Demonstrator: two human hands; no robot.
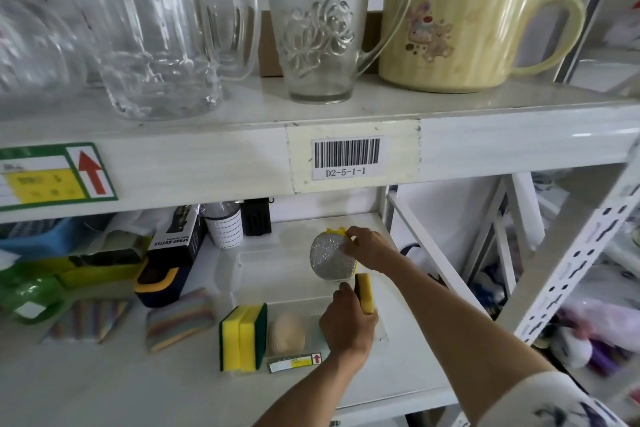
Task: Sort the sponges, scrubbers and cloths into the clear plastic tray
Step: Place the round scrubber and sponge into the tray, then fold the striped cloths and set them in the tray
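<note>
left hand [348, 326] – reaching forward, fingers closed on upright yellow sponge [365, 292] | right hand [369, 246] – arm outstretched, pinching silver scrubber [330, 257] just beyond | both over clear tray [277, 265] on shelf

Hands sorting scrubbers in a clear plastic tray [242, 255] on a shelf.
Left hand [348, 324] grips a yellow sponge [366, 291]; right hand [369, 246] pinches the silver glitter scrubber [330, 260] upright.

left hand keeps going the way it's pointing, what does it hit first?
Likely the silver glitter scrubber held by the right hand. The left hand, gripping a yellow sponge, points up-shelf toward it. Depth is unclear; it could pass beneath.
</note>
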